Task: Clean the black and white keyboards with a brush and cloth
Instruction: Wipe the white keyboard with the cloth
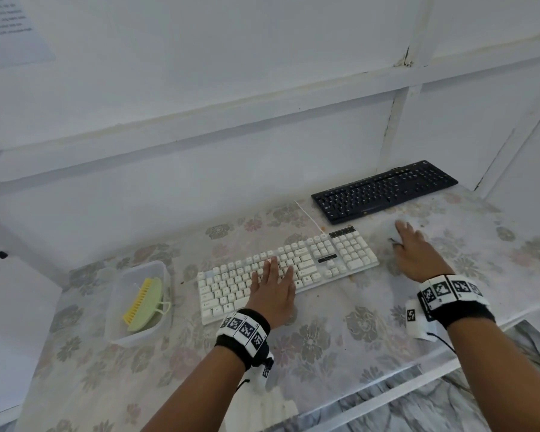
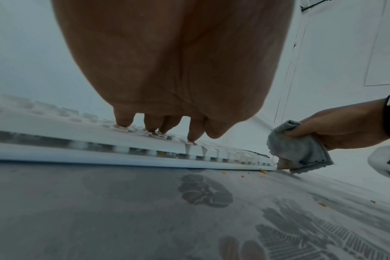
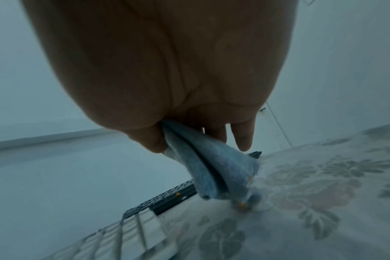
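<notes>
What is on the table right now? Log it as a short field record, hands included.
left hand: fingers straight, pressing on white keyboard
right hand: grips cloth, cloth touching table right of white keyboard
black keyboard: behind the white one, untouched
brush: lying in tub, left of white keyboard
crumbs: orange bits on table by white keyboard's edge
cable: runs from white keyboard's back edge
</notes>
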